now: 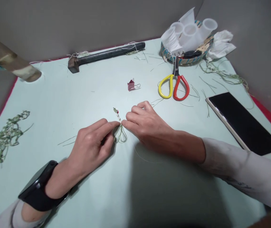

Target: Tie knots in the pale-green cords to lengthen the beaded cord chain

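Note:
A small piece of knotted green cord (120, 134) lies on the pale table, its loops fanned toward me. A thin twisted part with a metallic-looking tip and a red spot (116, 111) points away from me. My left hand (91, 141) is closed, its index fingertip at the knot, and thin cord ends stick out on its left. Opposite it, my right hand (142, 122) is curled closed, with a fingertip at the knot's other side. Strands emerge beyond its knuckles. The cord inside both hands is mostly hidden.
Behind my hands are a dark red binder clip (131, 85), scissors (181, 90) and a hammer (109, 54). A basket (185, 60) holds translucent cups. A phone (242, 122) lies right; knotted green cordwork (5, 137) lies left. A pole (28, 71) stands at the back left.

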### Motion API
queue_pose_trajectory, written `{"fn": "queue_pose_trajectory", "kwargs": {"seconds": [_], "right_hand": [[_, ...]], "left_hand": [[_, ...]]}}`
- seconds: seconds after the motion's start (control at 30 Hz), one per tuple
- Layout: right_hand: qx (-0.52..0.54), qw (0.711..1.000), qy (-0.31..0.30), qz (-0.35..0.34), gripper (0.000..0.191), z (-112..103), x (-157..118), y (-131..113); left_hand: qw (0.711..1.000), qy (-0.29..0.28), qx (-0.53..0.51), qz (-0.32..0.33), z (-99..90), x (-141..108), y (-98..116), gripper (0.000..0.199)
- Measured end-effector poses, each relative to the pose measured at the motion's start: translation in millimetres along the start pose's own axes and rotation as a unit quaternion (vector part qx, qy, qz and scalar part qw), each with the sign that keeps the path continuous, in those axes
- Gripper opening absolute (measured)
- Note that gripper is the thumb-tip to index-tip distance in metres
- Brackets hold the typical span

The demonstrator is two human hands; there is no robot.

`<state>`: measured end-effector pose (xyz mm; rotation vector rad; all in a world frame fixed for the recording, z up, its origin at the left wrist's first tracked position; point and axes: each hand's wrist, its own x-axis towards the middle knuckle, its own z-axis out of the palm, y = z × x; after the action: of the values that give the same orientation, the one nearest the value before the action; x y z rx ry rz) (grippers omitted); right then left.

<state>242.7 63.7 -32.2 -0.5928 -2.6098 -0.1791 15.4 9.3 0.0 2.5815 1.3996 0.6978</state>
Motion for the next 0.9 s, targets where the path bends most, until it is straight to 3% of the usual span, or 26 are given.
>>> {"fn": "queue_pose_trajectory", "kwargs": {"seconds": [0.47, 0.9], "right_hand": [[-0.001, 0.998, -0.062, 0.034, 0.03, -11.1, -10.4, -15.0], [-0.021, 0.995, -0.094, 0.037, 0.029, -24.1, -22.2, -27.7]], "left_hand": [[0.997, -0.047, 0.036, -0.039, 1.9, -11.0, 4.8, 0.054], [0.993, -0.088, 0.055, -0.063, -2.2, -17.5, 11.0, 0.057]]}}
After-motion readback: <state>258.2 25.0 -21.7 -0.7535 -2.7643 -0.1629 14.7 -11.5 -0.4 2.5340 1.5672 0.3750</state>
